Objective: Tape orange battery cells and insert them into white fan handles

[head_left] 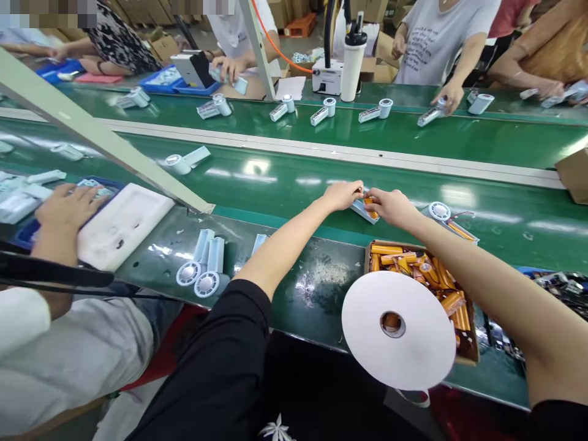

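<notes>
Over the near belt, my left hand [343,195] is closed in a pinch, with what its fingertips hold too small to make out. Right beside it, my right hand [390,207] has its fingers closed on an orange wrapped battery [370,208]. That battery sits at the open handle of a light-blue handheld fan housing [364,212], whose other end is hidden by my hands. Below my right forearm stands a cardboard box [367,260] of orange batteries with wires. A large white tape roll [367,331] covers the box's front part.
Another fan housing [438,212] with a battery lies right of my hands. Two housings [209,283] rest on the bench at left, near a co-worker's hand [68,211] and a white foam tray [124,226]. A slanted metal post [114,141] crosses the left. Co-workers handle fans across the far belt [257,128].
</notes>
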### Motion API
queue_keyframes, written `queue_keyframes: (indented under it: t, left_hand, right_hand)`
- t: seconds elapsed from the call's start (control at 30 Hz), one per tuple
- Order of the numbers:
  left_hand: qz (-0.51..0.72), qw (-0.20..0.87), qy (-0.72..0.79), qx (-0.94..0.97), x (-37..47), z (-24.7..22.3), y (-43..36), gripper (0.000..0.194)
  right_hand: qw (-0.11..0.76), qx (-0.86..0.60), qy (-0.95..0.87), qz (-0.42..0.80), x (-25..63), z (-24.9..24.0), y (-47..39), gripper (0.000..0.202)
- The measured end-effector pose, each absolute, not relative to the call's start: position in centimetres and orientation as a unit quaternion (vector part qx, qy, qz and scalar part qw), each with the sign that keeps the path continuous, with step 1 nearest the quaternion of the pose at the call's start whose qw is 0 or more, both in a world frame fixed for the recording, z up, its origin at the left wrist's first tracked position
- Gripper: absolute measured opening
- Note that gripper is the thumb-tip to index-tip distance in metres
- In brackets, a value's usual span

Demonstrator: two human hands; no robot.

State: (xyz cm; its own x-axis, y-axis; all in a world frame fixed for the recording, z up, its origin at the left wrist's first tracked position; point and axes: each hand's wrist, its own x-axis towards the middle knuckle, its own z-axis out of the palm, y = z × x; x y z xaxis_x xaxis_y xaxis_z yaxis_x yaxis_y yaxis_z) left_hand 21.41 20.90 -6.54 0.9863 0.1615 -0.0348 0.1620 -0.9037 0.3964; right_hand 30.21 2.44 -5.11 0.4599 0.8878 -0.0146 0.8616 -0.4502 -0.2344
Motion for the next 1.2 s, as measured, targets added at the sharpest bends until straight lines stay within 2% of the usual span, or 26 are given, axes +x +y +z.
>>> queue_keyframes:
  t: [0.13,0.33,0.6,0.7,0.83,0.9,1.07,1.2]
  left_hand:
    - [-0.008,0.202,0.102,0.974,21.5,-6.2,20.0,0.021]
    - [-0.003,0.203,0.108,0.973,21.9,-6.1,18.9,0.025]
    - [-0.002,0.211,0.101,0.972,22.2,-6.3,18.2,0.028]
    - [-0.003,0.219,0.100,0.971,22.3,-6.3,18.0,0.027]
    - [0.002,0.233,0.089,0.968,22.7,-6.5,17.4,0.025]
    - [0.006,0.237,0.089,0.967,22.9,-6.6,17.0,0.024]
    - [0.013,0.240,0.099,0.966,23.2,-6.7,16.5,0.024]
    - [0.010,0.237,0.107,0.966,23.4,-6.7,16.1,0.021]
  right_hand:
    - [-0.019,-0.845,-0.529,0.078,30.5,-5.3,3.3,0.040]
    - [0.010,-0.851,-0.521,0.067,30.1,-5.5,1.5,0.040]
    - [-0.111,-0.857,-0.502,0.036,29.0,-3.0,2.1,0.041]
    - [-0.044,-0.854,-0.516,0.046,30.0,-3.3,0.9,0.027]
    - [0.179,-0.853,-0.487,0.062,31.2,-5.1,-2.3,0.011]
    - [0.204,-0.853,-0.476,0.063,31.4,-5.7,-2.9,0.012]
    - [0.009,-0.851,-0.520,0.066,31.3,-5.8,-0.5,0.033]
    - [-0.088,-0.843,-0.524,0.081,31.1,-5.4,0.9,0.045]
